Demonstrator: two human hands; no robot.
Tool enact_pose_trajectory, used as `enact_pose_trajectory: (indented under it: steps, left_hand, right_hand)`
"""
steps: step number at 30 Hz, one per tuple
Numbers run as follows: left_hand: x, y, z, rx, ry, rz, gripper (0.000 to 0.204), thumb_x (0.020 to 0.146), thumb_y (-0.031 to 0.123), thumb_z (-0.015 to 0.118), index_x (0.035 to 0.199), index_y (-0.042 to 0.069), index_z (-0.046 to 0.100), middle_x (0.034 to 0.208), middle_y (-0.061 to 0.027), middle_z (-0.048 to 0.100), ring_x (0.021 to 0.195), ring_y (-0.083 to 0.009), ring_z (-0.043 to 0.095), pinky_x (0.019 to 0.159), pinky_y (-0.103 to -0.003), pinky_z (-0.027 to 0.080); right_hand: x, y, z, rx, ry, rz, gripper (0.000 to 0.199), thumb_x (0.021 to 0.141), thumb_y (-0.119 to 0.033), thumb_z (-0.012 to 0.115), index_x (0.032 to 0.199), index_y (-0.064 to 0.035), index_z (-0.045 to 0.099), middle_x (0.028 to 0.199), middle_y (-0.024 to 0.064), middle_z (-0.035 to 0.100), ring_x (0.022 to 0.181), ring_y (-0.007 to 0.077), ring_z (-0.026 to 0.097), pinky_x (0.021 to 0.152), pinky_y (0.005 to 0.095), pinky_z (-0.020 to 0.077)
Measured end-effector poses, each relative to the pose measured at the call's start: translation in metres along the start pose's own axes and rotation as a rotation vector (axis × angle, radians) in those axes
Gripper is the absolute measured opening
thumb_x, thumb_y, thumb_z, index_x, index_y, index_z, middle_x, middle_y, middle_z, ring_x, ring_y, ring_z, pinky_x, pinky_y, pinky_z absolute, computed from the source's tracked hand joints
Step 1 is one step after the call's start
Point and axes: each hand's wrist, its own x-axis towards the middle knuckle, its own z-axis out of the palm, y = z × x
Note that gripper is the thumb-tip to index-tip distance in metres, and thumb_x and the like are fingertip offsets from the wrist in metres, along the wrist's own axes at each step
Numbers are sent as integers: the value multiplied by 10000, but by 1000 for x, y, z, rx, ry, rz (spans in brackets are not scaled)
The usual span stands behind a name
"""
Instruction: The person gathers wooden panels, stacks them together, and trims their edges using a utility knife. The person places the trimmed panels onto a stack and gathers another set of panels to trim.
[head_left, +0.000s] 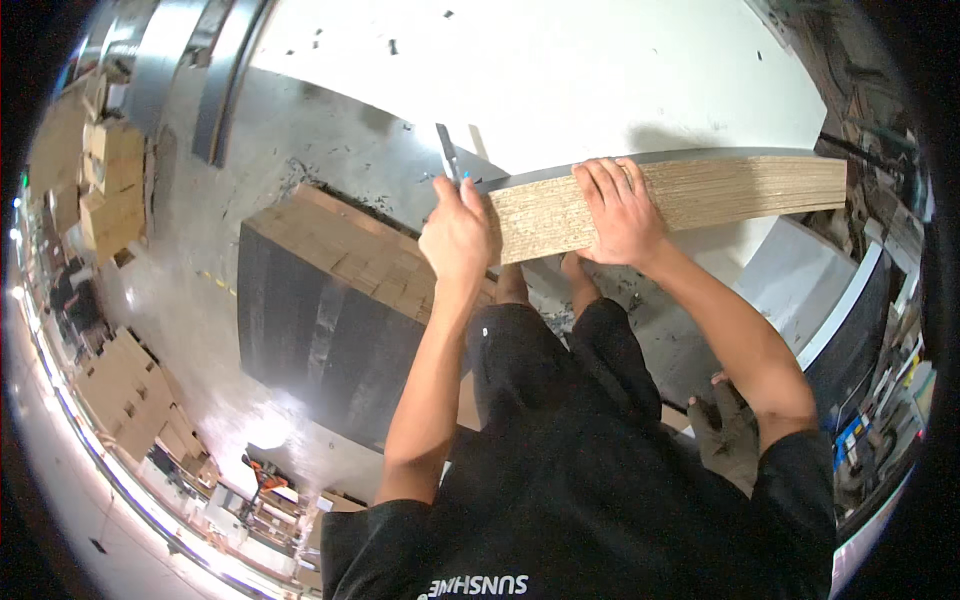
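Head view, tan stack [720, 195] crosswise, right fingers [604, 186] gripping it, left fingers [446, 196] clamped on apparent knife [447, 147] pointing forward

The left hand [462, 235] hides the lower end of a slim tool [447, 143].

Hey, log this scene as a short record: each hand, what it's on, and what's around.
Left hand: closed around a slim tool, its dark end pointing away from the person; beside the left end of the layered tan stack
Right hand: laid across the stack, fingers toward its far edge; firmness of grip unclear
Beyond stack: broad white surface
Left of left forearm: dark-sided block with brown top
Far left: cardboard boxes
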Motion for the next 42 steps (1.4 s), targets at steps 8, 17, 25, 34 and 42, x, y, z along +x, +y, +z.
enact_pose_trajectory:
  steps: [8, 17, 25, 34, 42]
  left_hand:
    - [-25, -89, 21, -839, -172, 96, 614, 1181, 498, 345, 1446, 19, 624, 1032, -237, 731, 970, -306, 722, 896, -468, 536]
    - [-42, -51, 31, -460, -9, 117, 514, 1169, 405, 386, 1562, 93, 497, 958, -289, 759, 901, -533, 731, 798, -582, 567]
    - [-49, -26, 10, -131, -77, 18, 515, 1154, 424, 439, 1476, 25, 480, 911, -280, 755, 850, -523, 726, 753, -612, 556]
    - [-140, -100, 16, -381, 36, 163, 520, 1162, 328, 481, 1619, 82, 487, 1262, -215, 681, 1109, -393, 702, 936, -476, 565]
    - [-141, -101, 26, -22, -48, 241, 561, 1103, 312, 602, 1650, 267, 482, 984, -163, 618, 825, -378, 688, 701, -507, 582]
  right_hand:
    - [-2, -6, 2, 2, -186, 90, 1245, 632, -542, 956, 1584, 28, 390, 1551, 214, 467, 1495, 386, 409, 1316, 580, 243]
    - [2, 1, -1, -4, -99, 67, 1205, 633, -549, 947, 1555, 34, 435, 1512, 205, 521, 1438, 364, 470, 1271, 554, 297]
    - [0, -6, -4, -62, -193, 96, 1304, 618, -614, 988, 1585, 27, 392, 1537, 198, 477, 1481, 361, 415, 1307, 550, 259]
    - [-4, -5, 4, -14, -33, 46, 1349, 549, -612, 1005, 1576, 19, 399, 1525, 199, 472, 1478, 380, 412, 1309, 581, 269]
    - [0, -5, 4, -5, -6, 61, 1183, 622, -501, 992, 1552, 2, 460, 1514, 159, 488, 1462, 324, 434, 1285, 527, 291]
